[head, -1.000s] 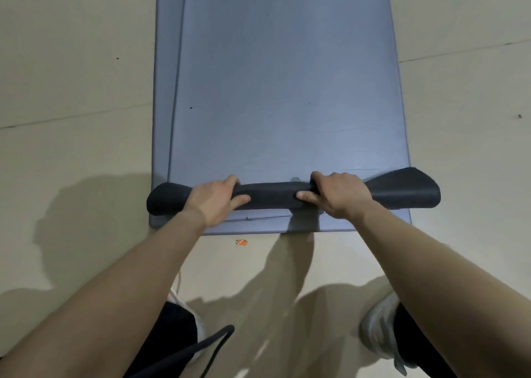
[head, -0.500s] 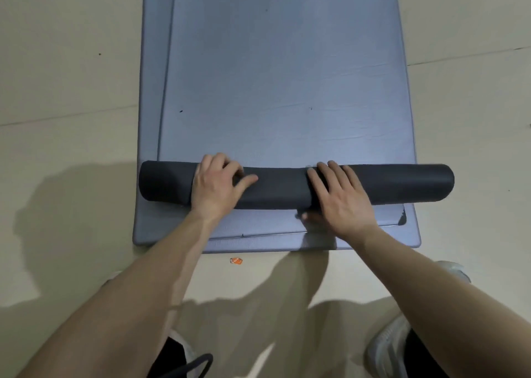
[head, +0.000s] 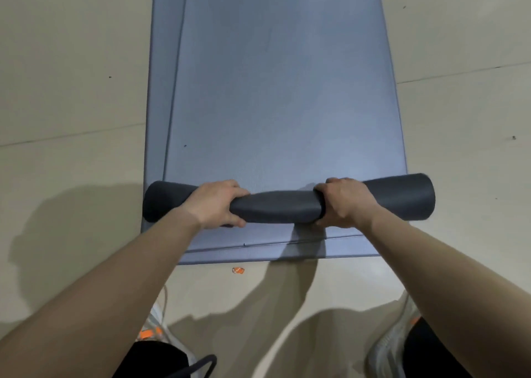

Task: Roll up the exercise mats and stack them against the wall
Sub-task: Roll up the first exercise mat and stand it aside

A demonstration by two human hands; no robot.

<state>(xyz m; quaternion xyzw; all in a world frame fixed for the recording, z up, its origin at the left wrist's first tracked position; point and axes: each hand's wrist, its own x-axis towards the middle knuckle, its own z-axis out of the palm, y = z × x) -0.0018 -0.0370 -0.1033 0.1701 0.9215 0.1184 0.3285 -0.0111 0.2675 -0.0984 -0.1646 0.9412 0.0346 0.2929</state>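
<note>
Two blue-grey exercise mats lie stacked on the floor, running away from me. The near end of the top mat (head: pixel 284 96) is wound into a dark grey roll (head: pixel 275 208) lying crosswise. My left hand (head: pixel 217 203) grips the roll left of centre, fingers curled over it and thumb underneath. My right hand (head: pixel 346 202) grips it right of centre the same way. The roll bulges between my hands. The lower mat (head: pixel 161 96) shows as a strip along the left side and as a band in front of the roll.
Beige floor (head: pixel 71 90) surrounds the mats on both sides. A small orange scrap (head: pixel 238 270) lies on the floor just in front of the mats. My two shoes, left (head: pixel 156 327) and right (head: pixel 393 340), stand close behind it.
Half a second ago my hands lay flat on top of the roll, pushing it away. Now both have closed around it, and the roll has grown thicker and sits farther from the mat's near edge.
</note>
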